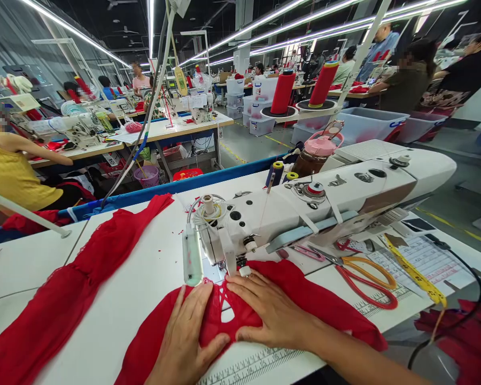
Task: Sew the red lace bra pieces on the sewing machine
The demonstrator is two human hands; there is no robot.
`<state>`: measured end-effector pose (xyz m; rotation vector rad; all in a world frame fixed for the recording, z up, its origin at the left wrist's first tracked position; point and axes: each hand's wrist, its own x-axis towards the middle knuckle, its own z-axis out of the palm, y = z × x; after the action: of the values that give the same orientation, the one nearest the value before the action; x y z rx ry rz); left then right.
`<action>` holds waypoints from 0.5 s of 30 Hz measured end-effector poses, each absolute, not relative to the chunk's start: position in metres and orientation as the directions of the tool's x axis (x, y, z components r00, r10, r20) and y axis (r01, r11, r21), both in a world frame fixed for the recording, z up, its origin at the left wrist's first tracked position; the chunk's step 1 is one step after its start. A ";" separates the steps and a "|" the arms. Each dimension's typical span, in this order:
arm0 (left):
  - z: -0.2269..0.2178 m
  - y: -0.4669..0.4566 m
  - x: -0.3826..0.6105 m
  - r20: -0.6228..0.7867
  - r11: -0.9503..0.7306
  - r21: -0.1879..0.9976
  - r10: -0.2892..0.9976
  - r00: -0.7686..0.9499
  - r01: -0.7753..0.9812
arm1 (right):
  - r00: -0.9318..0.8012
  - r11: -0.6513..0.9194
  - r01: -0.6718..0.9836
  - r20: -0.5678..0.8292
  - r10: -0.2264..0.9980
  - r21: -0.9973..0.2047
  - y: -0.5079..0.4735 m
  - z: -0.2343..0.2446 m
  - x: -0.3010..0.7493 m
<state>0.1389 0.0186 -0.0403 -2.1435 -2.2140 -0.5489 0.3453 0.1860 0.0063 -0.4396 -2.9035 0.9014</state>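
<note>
My left hand [186,339] lies flat, fingers stretched out, on a red lace fabric piece [328,313] just in front of the needle area of a white sewing machine [304,208]. My right hand [270,310] also rests flat on the same red fabric, fingers spread, its fingertips close to the presser foot [244,270]. Both hands press the cloth onto the white table [136,289]. A strappy cut-out part of the fabric shows between the two hands.
A long red fabric strip [84,278] trails off to the left. Orange-handled scissors [364,275], a yellow measuring tape [417,275] and a paper sheet lie to the right. A pink-lidded bottle [318,152] and red thread cones [282,91] stand behind the machine. Other workers sit at nearby stations.
</note>
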 end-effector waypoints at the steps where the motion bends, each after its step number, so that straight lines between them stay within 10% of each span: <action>1: -0.040 0.019 0.139 0.245 0.001 0.239 0.967 -0.061 0.971 | -0.956 0.786 0.253 -0.019 0.293 -0.565 0.186 0.006 0.345; 15: -0.040 0.019 0.139 0.255 0.003 0.241 0.965 -0.066 0.970 | -0.959 0.787 0.243 -0.018 0.284 -0.567 0.187 0.003 0.345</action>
<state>0.1395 0.0191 -0.0402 -2.1351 -2.2131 -0.5571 0.3453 0.1865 0.0034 -0.4288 -2.9051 0.9070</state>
